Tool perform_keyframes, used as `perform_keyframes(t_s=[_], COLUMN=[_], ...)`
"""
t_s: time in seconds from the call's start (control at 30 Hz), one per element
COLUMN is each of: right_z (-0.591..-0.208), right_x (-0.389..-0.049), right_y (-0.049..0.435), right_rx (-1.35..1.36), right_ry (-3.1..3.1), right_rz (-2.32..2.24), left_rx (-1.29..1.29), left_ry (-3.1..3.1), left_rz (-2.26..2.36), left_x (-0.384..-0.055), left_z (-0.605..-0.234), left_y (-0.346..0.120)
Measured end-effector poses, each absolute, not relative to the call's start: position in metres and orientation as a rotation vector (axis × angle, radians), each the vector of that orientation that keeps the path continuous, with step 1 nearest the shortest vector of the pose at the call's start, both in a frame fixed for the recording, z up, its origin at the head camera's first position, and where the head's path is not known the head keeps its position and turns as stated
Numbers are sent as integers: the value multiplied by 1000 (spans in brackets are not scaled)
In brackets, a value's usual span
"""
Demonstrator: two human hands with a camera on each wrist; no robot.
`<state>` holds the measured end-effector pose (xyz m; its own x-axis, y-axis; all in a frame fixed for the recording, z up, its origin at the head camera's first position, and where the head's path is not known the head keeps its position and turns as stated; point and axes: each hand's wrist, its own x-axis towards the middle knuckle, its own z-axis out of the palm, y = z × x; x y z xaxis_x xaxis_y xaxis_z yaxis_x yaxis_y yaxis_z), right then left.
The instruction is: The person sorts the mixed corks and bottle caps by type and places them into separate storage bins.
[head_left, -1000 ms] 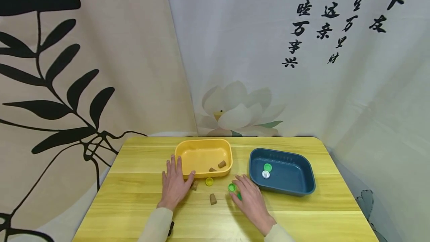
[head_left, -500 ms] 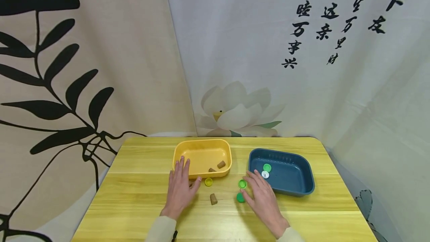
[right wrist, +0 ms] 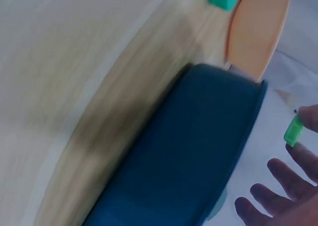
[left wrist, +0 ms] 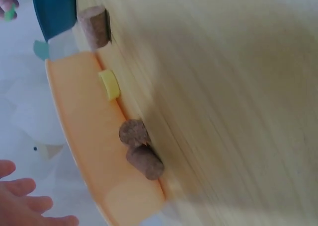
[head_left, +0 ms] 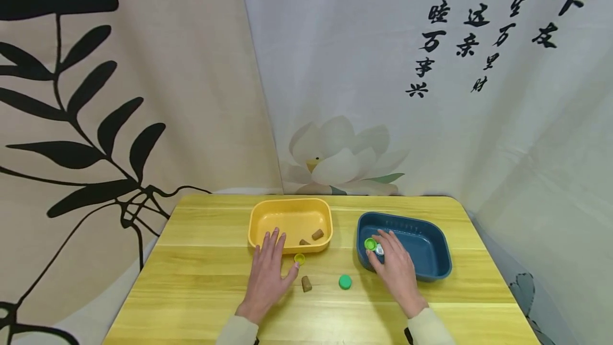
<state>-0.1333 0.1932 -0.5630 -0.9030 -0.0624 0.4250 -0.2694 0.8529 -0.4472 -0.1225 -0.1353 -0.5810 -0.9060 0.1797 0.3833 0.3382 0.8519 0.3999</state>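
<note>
My right hand (head_left: 395,273) pinches a light green bottle cap (head_left: 370,244) between thumb and index finger, over the left end of the blue bin (head_left: 428,246). In the right wrist view that cap (right wrist: 294,130) is seen edge-on, above the bin's rim. A white cap (head_left: 380,249) lies inside this bin, partly covered by the fingers. My left hand (head_left: 268,278) is held with spread fingers before the yellow bin (head_left: 282,214), holding nothing. Two corks (left wrist: 145,162), hidden behind that hand in the head view, lie by the yellow bin's front wall.
Two corks (head_left: 317,235) lie in the yellow bin. On the wooden table (head_left: 182,281) before it are a yellow cap (head_left: 299,259) and a cork (head_left: 306,284). A darker green cap (head_left: 345,281) lies between the bins. A printed curtain (head_left: 191,95) hangs behind the table.
My right hand has taken the light green cap from the table and carried it right, over the blue bin. The left hand has shifted right along the yellow bin's front.
</note>
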Motion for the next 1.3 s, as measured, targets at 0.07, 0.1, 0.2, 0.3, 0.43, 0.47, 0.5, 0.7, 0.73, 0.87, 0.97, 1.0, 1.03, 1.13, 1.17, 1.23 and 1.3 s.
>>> perform_keyframes(t_s=[0.07,0.1,0.2,0.3,0.43,0.47,0.5,0.7,0.73,0.87,0.97,1.0,1.03,1.13,1.17,1.23,1.3], right_z=[-564,-565,-567,-570,-572,-572,-572,-573,-574,-577,-578,-578,-578,-574,-573,-569,-564], right_x=[-139,-142,-152,-161,-172,-174,-177,-186,-187,-191,-192,-192,-191,-187,-185,-180,-174], right_y=[198,201,208,214,218,218,218,217,216,214,215,215,217,222,225,230,238], right_rx=[221,212,192,173,156,154,150,155,157,156,161,162,166,191,196,195,176], right_ry=[-2647,-2655,-2679,-2731,-2827,-2851,-2876,-2969,-2977,-3015,-3039,-3044,-3045,-3026,-3010,-2973,-2934], right_rz=[719,721,720,713,699,693,691,635,621,590,576,571,565,543,538,553,573], left_rx=[-408,-415,-427,-437,-457,-464,-472,-514,-519,-524,-520,-521,-522,-522,-522,-521,-523], left_ry=[-2693,-2695,-2702,-2705,-2704,-2705,-2705,-2690,-2686,-2687,-2691,-2691,-2691,-2692,-2691,-2686,-2685], left_rz=[-657,-655,-637,-629,-607,-600,-592,-538,-536,-531,-534,-538,-540,-540,-537,-530,-530], left_x=[-121,-120,-118,-115,-112,-112,-111,-106,-106,-102,-101,-100,-100,-99,-99,-99,-99], left_z=[-581,-581,-582,-584,-588,-588,-589,-595,-596,-597,-597,-596,-596,-595,-595,-596,-596], left_y=[-133,-132,-129,-127,-124,-124,-123,-120,-119,-118,-116,-116,-115,-114,-113,-112,-110])
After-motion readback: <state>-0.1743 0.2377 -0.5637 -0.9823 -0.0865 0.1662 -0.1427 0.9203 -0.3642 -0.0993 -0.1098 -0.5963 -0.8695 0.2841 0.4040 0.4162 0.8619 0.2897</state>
